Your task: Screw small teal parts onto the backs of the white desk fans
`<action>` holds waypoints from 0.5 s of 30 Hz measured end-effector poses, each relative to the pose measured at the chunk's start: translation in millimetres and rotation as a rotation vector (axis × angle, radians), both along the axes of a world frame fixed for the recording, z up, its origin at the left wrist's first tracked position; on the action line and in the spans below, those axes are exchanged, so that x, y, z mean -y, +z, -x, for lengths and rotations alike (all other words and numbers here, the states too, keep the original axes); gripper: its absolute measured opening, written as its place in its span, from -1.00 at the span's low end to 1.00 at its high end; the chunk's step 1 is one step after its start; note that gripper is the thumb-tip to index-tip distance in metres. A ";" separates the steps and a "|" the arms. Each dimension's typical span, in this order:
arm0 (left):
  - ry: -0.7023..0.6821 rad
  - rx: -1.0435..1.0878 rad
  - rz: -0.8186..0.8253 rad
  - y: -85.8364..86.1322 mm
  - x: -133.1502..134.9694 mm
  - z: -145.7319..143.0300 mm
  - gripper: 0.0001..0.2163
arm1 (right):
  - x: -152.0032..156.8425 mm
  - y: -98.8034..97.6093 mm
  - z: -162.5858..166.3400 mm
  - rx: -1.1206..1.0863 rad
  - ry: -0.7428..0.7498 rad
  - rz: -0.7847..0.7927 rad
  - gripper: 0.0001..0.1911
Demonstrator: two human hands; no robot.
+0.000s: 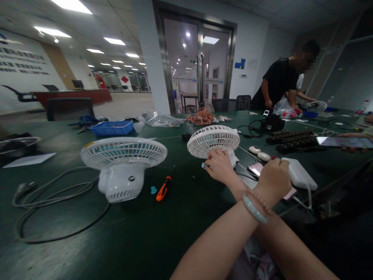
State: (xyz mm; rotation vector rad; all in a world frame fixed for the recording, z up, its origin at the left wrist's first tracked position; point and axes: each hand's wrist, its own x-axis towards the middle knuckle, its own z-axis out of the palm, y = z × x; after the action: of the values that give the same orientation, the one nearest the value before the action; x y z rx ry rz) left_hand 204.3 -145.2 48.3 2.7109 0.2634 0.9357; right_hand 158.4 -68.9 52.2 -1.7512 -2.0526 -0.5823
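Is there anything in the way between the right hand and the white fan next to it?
Nothing that I can see. The right hand is right up at the white fan. The left forearm crosses over the right forearm, but that is behind the hand, not between them.

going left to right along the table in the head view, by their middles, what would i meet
Cable plug, nearer white fan, teal cap, orange screwdriver, farther white fan, white box-like device, phone in another person's hand.
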 end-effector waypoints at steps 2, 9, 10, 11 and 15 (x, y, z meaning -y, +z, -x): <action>-0.062 0.024 -0.195 7.2 3.0 44.7 -0.75 | -0.7 -0.9 -1.3 -0.004 0.001 0.003 -0.78; 0.363 0.135 -0.329 -2.3 -72.6 182.2 -0.77 | -3.2 -8.3 -3.5 -0.008 -0.020 0.033 -0.77; 0.446 0.184 -0.269 -6.0 -85.1 192.1 -0.76 | -2.5 -8.9 -2.8 -0.009 -0.023 0.015 -0.78; 0.514 0.230 -0.192 -9.6 -95.9 198.8 -0.77 | -1.7 -9.2 -2.0 -0.010 -0.022 -0.002 -0.79; 0.521 0.322 0.084 -21.4 -118.7 199.9 -0.77 | 0.0 -8.7 0.2 0.002 -0.015 -0.011 -0.83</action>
State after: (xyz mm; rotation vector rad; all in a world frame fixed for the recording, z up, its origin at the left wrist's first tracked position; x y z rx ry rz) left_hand 4.4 -26.6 26.9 2.3995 0.9439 1.4369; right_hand 158.2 -69.0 43.5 -1.7623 -2.0354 -0.5983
